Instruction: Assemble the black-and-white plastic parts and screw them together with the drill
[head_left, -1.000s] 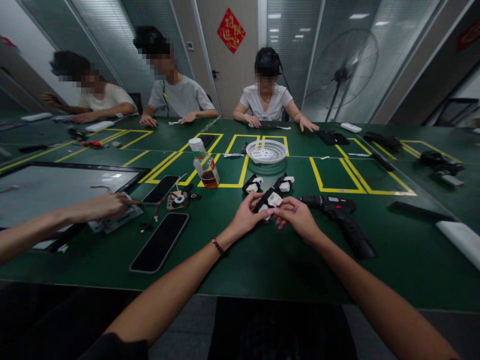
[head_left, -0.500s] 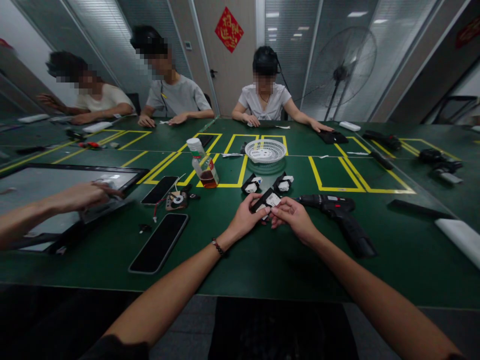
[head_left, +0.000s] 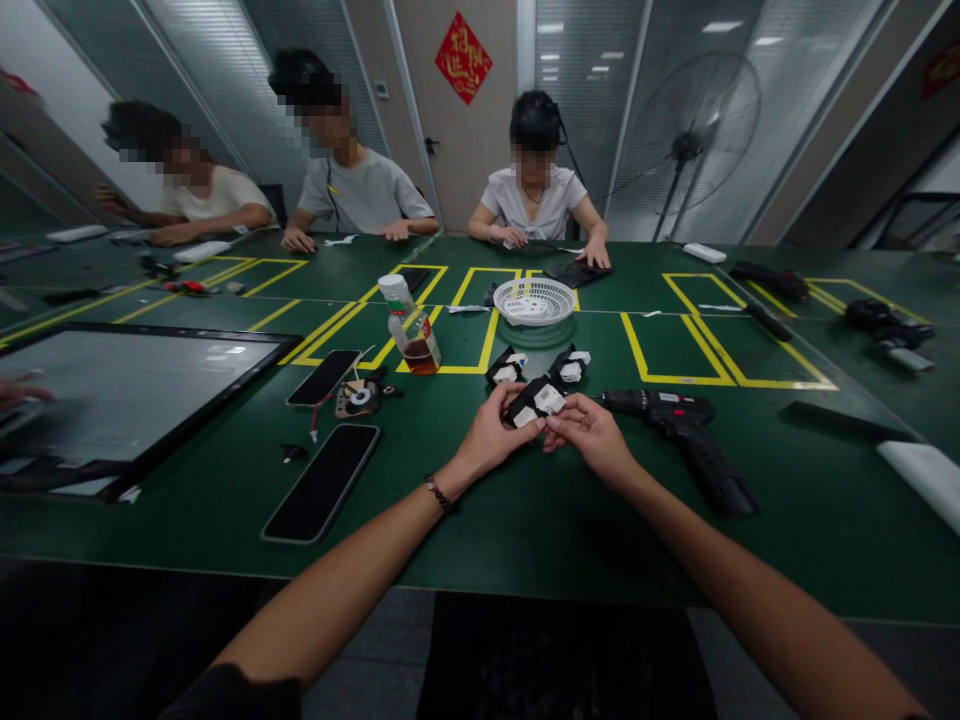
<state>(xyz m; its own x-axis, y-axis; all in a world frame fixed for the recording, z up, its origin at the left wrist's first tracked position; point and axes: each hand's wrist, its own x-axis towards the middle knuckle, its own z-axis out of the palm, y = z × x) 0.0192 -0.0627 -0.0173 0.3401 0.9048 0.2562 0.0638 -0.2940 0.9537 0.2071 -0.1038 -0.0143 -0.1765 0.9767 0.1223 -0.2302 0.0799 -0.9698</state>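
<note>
Between my hands, just above the table, is a small black part with white labels or pads (head_left: 534, 401); its exact kind is unclear. My left hand (head_left: 495, 425) grips its left end, thumb along the near side. My right hand (head_left: 589, 430) pinches its right end with thumb and fingers. Right behind it lie two similar black-and-white pieces, one on the left (head_left: 507, 367) and one on the right (head_left: 572, 365). A black cordless drill (head_left: 679, 420) rests on its side to the right of my right hand, its chuck pointing towards my fingers.
Left of my hands lie a phone (head_left: 322, 485), a second phone (head_left: 324, 378), a small wired motor-like part (head_left: 360, 397) and a large framed panel (head_left: 172, 385). A bottle (head_left: 411, 330) and white basket (head_left: 534, 303) stand beyond. Several people sit around the green table (head_left: 480, 560).
The part in my hands has turned slightly, showing more of its white areas. On the left, a neighbour's hand has drawn back over the panel. Across the table, a person's hand slid a black item leftward.
</note>
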